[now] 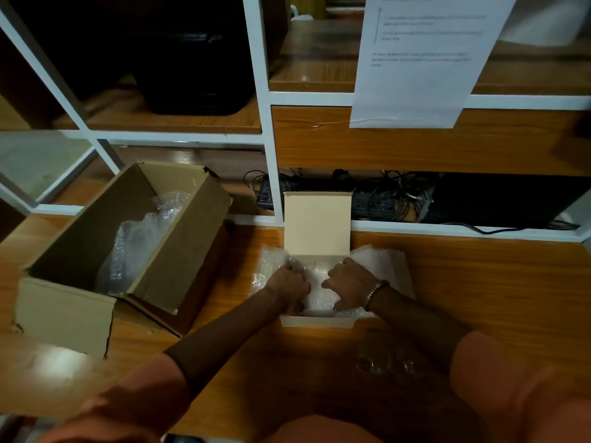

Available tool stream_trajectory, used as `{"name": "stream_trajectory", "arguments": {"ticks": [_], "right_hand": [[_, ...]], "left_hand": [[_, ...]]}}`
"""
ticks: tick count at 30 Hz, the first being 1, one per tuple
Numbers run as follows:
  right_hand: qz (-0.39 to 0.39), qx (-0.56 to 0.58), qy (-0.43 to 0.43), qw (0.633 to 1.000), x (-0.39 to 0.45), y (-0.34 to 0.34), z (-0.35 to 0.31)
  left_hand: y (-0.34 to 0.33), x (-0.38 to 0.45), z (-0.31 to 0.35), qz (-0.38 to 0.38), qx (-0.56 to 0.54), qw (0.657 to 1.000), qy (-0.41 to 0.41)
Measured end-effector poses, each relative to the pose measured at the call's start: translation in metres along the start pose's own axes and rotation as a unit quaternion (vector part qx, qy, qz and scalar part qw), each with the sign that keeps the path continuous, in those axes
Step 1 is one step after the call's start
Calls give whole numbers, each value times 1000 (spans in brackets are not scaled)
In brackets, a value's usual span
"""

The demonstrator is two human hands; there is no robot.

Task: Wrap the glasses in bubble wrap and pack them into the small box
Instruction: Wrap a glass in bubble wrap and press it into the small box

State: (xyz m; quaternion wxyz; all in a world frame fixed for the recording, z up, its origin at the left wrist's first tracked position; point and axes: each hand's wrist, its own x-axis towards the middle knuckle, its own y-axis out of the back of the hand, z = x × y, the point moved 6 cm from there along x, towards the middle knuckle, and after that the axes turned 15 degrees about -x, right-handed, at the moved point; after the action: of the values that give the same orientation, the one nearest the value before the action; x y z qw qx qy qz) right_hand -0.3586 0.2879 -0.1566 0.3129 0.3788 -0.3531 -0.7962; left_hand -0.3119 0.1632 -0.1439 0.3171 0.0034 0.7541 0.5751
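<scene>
Down in the small box (315,321), which sits open on the wooden table (479,282) with its pale lid (317,223) standing up at the far side, lies a white mass of bubble wrap (316,298); whether a glass is inside that bundle cannot be made out. Both hands are in the box. The left hand (289,284) has its fingers curled into the wrap at the left side, gripping it, though this hand is blurred. The right hand (347,281) lies on the wrap at the right side with its fingers bent down into it, clutching it; a beaded bracelet (377,287) circles that wrist. More bubble wrap spills out past the box on both sides, and a flat sheet (380,260) of it rests on the table just right of the lid. Nearer the person, on the table between the forearms, clear glasses (388,366) stand close together, dim and hard to count. To the left, a large brown cardboard box (96,251) lies open with another wad of wrap (137,238) inside. Behind the table rises a white-framed shelf (268,174), with a printed paper (419,59) hanging on it and a power strip (371,201) with tangled cables below.
</scene>
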Motion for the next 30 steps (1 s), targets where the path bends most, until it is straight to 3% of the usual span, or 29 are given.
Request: {"name": "stream_trajectory", "arguments": {"ticks": [3,9,20,30], "right_hand": [[23,4,2,1000,-1,12,4],[-16,3,13,1000,2,-4,-13],[5,22,29,999,8,-7,-13],[-10,-51,25,998,1,-3,-20]], "left_hand": [[0,3,-2,29,3,999,-18],[-23,9,-1,6,-30,1000,-2],[-26,-3,-2,18,-74,997,14],[-14,-12,10,18,-41,997,60]]}}
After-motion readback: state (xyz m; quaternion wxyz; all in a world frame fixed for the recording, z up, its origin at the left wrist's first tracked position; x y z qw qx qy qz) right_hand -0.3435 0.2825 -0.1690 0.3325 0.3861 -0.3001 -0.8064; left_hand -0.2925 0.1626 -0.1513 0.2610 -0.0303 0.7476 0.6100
